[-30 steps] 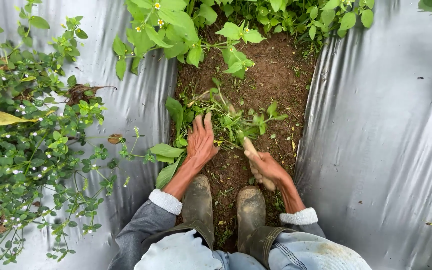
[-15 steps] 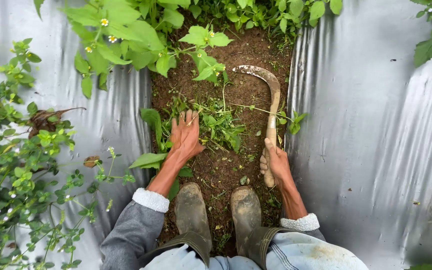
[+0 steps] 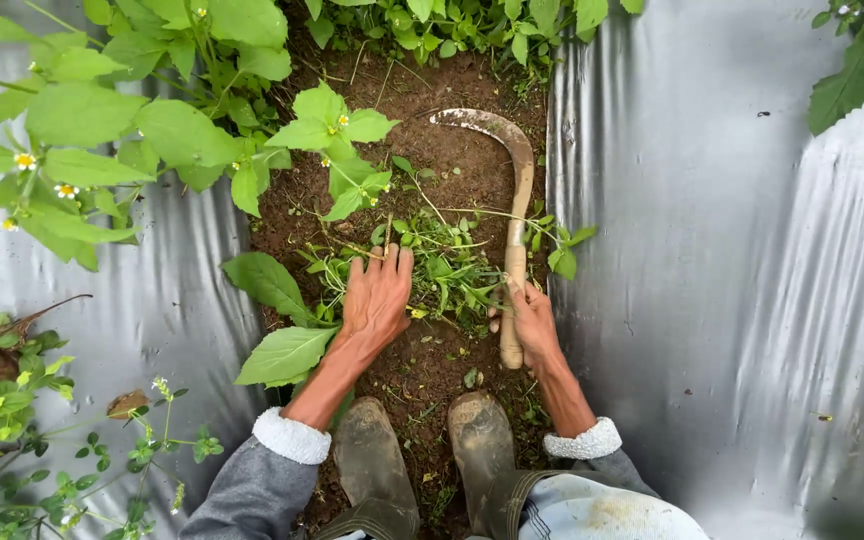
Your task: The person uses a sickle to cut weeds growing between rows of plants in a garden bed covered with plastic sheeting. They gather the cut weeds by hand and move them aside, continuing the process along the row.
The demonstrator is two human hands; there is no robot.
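My right hand (image 3: 530,322) grips the wooden handle of a sickle (image 3: 512,180), whose curved rusty blade arcs up and to the left over the bare soil (image 3: 452,170). Flat on the ground lies my left hand (image 3: 377,298), fingers together, pressing down on a clump of low green weeds (image 3: 442,265) between the two hands. The weeds spread under the sickle's handle. My two muddy boots (image 3: 422,450) stand just below the hands on the soil strip.
Silver plastic mulch sheets (image 3: 732,260) flank the soil strip on both sides. Tall leafy plants with small yellow-white flowers (image 3: 132,110) overhang the upper left. More small-leaved weeds (image 3: 22,440) lie on the left sheet.
The view has shifted forward. My right hand has raised the sickle from low beside my boot up over the soil, blade now arcing above the weeds. My left hand stays pressed on the weeds.
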